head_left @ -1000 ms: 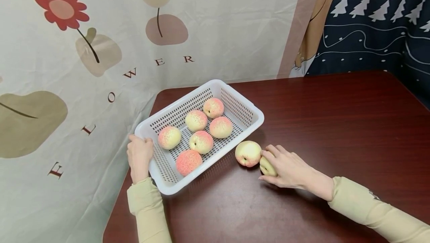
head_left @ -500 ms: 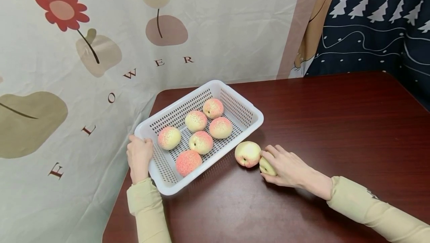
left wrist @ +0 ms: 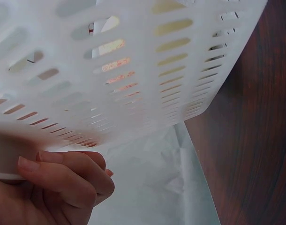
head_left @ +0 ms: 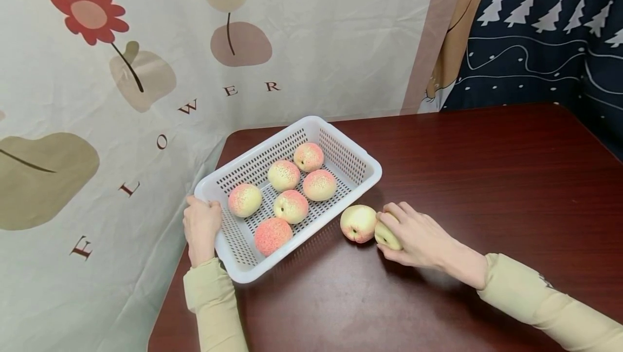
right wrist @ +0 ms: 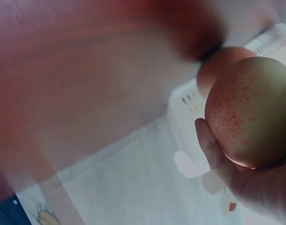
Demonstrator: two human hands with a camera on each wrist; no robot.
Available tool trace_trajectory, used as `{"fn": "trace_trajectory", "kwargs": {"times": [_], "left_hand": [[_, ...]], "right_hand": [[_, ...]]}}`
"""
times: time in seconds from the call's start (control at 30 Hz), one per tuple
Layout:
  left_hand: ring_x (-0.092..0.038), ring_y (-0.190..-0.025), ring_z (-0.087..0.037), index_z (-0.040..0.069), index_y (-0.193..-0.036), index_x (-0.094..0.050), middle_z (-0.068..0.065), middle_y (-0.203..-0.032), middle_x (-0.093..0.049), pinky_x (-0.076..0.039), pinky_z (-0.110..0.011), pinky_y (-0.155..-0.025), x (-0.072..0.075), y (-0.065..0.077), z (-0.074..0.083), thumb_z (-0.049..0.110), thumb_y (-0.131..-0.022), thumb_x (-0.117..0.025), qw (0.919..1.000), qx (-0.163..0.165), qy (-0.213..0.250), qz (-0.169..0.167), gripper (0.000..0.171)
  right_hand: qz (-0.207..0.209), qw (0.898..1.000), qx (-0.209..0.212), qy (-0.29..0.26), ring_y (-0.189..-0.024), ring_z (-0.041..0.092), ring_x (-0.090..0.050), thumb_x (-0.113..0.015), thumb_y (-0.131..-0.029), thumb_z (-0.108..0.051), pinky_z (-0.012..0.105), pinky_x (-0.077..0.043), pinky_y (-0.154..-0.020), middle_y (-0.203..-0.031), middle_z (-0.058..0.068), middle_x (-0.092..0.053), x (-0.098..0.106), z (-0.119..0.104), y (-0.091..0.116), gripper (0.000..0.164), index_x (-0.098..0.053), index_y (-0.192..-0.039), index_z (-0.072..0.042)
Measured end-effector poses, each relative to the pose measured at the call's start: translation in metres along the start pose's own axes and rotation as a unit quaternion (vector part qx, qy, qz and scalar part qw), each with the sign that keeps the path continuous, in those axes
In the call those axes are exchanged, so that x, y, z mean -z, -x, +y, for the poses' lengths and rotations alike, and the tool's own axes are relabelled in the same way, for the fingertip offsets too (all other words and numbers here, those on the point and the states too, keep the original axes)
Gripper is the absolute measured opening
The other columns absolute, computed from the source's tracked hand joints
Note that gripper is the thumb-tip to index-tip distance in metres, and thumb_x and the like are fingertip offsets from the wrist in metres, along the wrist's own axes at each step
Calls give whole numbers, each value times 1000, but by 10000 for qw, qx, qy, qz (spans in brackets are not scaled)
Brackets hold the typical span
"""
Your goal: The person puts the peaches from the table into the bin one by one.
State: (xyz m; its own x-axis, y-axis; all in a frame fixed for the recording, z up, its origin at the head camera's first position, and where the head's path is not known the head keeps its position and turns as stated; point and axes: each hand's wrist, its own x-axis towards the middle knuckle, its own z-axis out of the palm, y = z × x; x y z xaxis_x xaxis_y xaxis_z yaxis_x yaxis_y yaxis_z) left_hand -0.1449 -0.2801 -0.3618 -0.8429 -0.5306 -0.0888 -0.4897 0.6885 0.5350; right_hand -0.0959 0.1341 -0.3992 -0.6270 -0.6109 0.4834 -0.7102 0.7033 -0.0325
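My left hand (head_left: 201,227) grips the left end of a white slotted plastic basket (head_left: 357,197); in the left wrist view its fingers (left wrist: 70,176) curl under the rim. Inside the basket lie several pink-and-yellow peaches, among them a redder peach (head_left: 273,236) near the front. My right hand (head_left: 418,236) holds a pale yellow peach (head_left: 386,236) between thumb and fingers, to the right of the basket. Right against that one, another peach (head_left: 358,223) sits on the table by the basket's front side. Red speckles show on the held peach (right wrist: 251,112) in the right wrist view.
The dark reddish-brown table (head_left: 486,179) extends to the right and toward the front. A pale curtain (head_left: 340,44) with flower prints hangs behind and to the left. At the back right is a navy cloth (head_left: 525,60) with white trees.
My right hand has risen slightly, and the peach in its grip has turned a little with it. The left hand, the basket and the other peaches have stayed put.
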Motion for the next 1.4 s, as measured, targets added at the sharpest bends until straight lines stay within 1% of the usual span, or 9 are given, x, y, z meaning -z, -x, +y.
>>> {"fn": "trace_trajectory", "kwargs": {"times": [0.2, 0.43, 0.6, 0.7, 0.87, 1.03, 1.23, 1.4], "left_hand": [[-49, -101, -52, -14, -135, -20, -43, -115, -46, -44, -57, -78, 0, -1, 0, 19, -91, -36, 10000, -8, 12, -25, 58], [-49, -101, -52, -14, -136, -20, -43, -115, -46, -44, -57, -79, 0, -2, -1, 19, -90, -36, 10000, -4, 36, 2, 58], [-50, -101, -51, -13, -137, -19, -42, -116, -46, -44, -57, -78, 0, -2, -2, 20, -91, -35, 10000, 47, 18, 2, 59], [-50, -102, -51, -13, -137, -18, -42, -116, -46, -44, -57, -79, 0, -2, -1, 20, -91, -35, 10000, 61, 28, -4, 59], [-49, -103, -51, -13, -137, -18, -43, -117, -45, -44, -58, -81, -1, -2, -1, 20, -91, -36, 10000, 66, 25, -30, 59], [-49, -103, -51, -13, -137, -19, -42, -116, -45, -43, -58, -80, -1, -2, -1, 20, -91, -36, 10000, 55, 7, -32, 59], [-49, -102, -52, -13, -136, -20, -42, -115, -46, -43, -58, -79, -1, -2, -2, 20, -91, -36, 10000, 1, 1, 0, 58], [-50, -100, -52, -15, -130, -26, -42, -112, -48, -43, -58, -77, -1, -3, -2, 20, -91, -36, 10000, -58, -13, 57, 54]], "right_hand": [[290, 9996, 47, -22, -75, 19, -48, -66, -66, -35, 27, -42, -43, -96, 4, -56, 20, -2, -16, 46, -59, -103, -8], [531, 9983, -105, -224, -83, 19, -51, -64, -70, -36, 30, -45, -43, -102, 5, -56, 43, 2, -46, 43, -59, -103, -9], [622, 9973, -167, -351, -85, 19, -51, -66, -71, -36, 32, -46, -43, -104, 5, -55, 51, 9, -73, 42, -59, -103, -9], [533, 9974, -236, -414, -85, 18, -50, -65, -73, -37, 31, -45, -44, -104, 4, -54, 51, 12, -90, 40, -58, -103, -11], [176, 9985, -297, -415, -82, 17, -49, -64, -75, -38, 31, -45, -45, -101, 4, -52, 43, 16, -113, 38, -57, -103, -13], [-372, 9975, -458, -401, -83, 19, -49, -63, -77, -37, 32, -45, -46, -102, 4, -52, 32, 21, -131, 38, -55, -106, -14], [-999, 9931, -483, -392, -86, 24, -49, -63, -78, -37, 36, -47, -50, -106, 7, -52, 15, 26, -147, 43, -54, -114, -14], [-1528, 9872, -439, -123, -91, 26, -51, -61, -79, -38, 40, -50, -54, -112, 8, -52, 2, 26, -156, 43, -56, -116, -18]]}}
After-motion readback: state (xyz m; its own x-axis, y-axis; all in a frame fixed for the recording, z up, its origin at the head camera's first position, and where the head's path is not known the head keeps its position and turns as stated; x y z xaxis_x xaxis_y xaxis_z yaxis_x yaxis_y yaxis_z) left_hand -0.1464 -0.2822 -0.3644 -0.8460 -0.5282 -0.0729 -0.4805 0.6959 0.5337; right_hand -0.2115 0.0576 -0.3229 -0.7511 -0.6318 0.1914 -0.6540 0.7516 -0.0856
